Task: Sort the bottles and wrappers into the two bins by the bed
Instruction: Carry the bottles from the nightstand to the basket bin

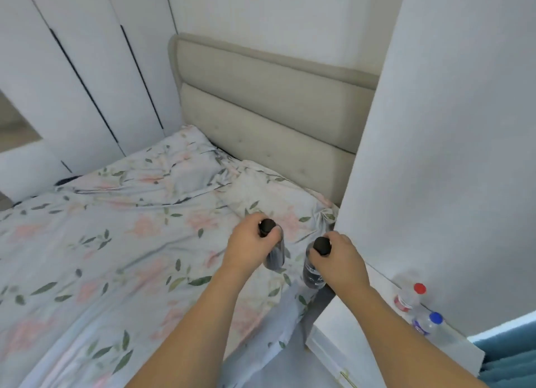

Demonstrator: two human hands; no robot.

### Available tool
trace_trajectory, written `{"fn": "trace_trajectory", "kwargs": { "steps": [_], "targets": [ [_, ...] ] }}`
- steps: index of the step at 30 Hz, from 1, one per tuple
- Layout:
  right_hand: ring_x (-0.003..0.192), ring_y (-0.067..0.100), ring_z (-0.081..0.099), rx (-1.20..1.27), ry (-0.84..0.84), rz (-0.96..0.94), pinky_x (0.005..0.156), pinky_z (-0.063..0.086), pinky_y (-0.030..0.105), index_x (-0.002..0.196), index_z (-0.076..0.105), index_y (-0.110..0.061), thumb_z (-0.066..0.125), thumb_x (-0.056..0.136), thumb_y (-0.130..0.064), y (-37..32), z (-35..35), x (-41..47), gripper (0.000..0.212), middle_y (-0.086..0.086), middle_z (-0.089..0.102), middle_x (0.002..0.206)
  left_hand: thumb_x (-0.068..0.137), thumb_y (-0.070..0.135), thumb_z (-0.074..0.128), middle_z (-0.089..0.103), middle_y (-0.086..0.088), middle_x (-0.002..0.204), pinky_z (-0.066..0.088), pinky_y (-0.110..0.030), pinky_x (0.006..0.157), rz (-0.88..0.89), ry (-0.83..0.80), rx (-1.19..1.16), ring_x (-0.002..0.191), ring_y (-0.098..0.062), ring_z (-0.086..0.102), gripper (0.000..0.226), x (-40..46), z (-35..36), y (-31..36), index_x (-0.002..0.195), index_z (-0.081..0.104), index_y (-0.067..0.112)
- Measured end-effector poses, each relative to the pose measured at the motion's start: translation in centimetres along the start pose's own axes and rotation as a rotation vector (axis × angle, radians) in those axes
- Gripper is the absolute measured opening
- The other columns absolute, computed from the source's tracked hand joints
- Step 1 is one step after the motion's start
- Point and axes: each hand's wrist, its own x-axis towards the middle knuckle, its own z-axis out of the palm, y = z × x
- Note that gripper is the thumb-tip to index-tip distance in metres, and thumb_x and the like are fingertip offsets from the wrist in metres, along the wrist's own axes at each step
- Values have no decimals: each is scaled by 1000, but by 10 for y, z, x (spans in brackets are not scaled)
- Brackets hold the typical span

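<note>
My left hand (249, 244) grips a clear bottle with a black cap (275, 255) near its neck, held above the right edge of the bed. My right hand (338, 257) grips a second clear bottle with a black cap and a dark label (311, 274), hanging over the gap between bed and white ledge. Two more clear bottles stand on that ledge at the right: one with a red cap (409, 297) and one with a blue cap (427, 323). No bins or wrappers show in this view.
The bed (116, 242) with its floral cover fills the left and middle, with pillows against a beige padded headboard (269, 112). White wardrobe doors (87, 83) stand behind it. A white wall column (449, 155) rises at right above the ledge (356, 338). Teal fabric (510, 355) lies at bottom right.
</note>
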Motion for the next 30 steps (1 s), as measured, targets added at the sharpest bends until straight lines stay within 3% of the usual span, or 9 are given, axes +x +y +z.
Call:
{"fn": "trace_trajectory", "kwargs": {
  "steps": [5,10,13,16,21,27,30],
  "targets": [
    [76,21,55,72,-123,-184,63,46,33,88,52,-23,60,82,-38,-79,55,0,18,-1,52,90,82,36,64,64,3,86,50,-36,71,-174,250,-125,81,-15,61,15,-14,-81,-40,88,62,23],
    [80,19,55,104,-305,-324,65,48,34,94,54,-23,61,82,-37,-150,106,-12,20,-2,51,95,80,36,64,66,-1,81,52,-41,66,-315,457,-105,77,-23,61,13,-57,-152,-74,86,61,24],
    [77,15,54,176,-449,-387,61,44,31,91,53,-23,62,79,-34,-190,133,-25,18,-2,54,94,81,34,65,64,3,81,50,-37,65,-384,586,-75,76,-18,60,10,-98,-186,-87,82,61,25],
    [79,18,56,226,-600,-446,59,42,31,91,55,-23,62,77,-32,-233,152,-49,18,-2,57,94,83,29,65,62,10,84,45,-25,64,-446,710,35,76,-7,56,5,-150,-220,-95,79,61,29],
    [69,22,59,265,-778,-619,57,45,30,83,59,-13,61,75,-18,-298,172,-118,9,0,62,76,83,28,66,62,11,90,47,-24,66,-605,945,100,79,-7,57,5,-249,-259,-98,83,63,32],
    [67,20,60,208,-950,-945,54,44,31,79,57,-18,61,74,-24,-367,196,-240,8,-3,61,76,82,36,64,65,12,89,47,-21,69,-777,1187,224,80,-3,58,5,-379,-291,-105,83,61,32],
    [69,21,60,233,-1034,-1088,55,45,30,78,57,-20,62,74,-30,-396,213,-315,12,1,62,79,81,42,65,65,13,85,49,-27,72,-866,1268,291,80,-6,58,12,-449,-309,-110,83,63,31]
  ]
}}
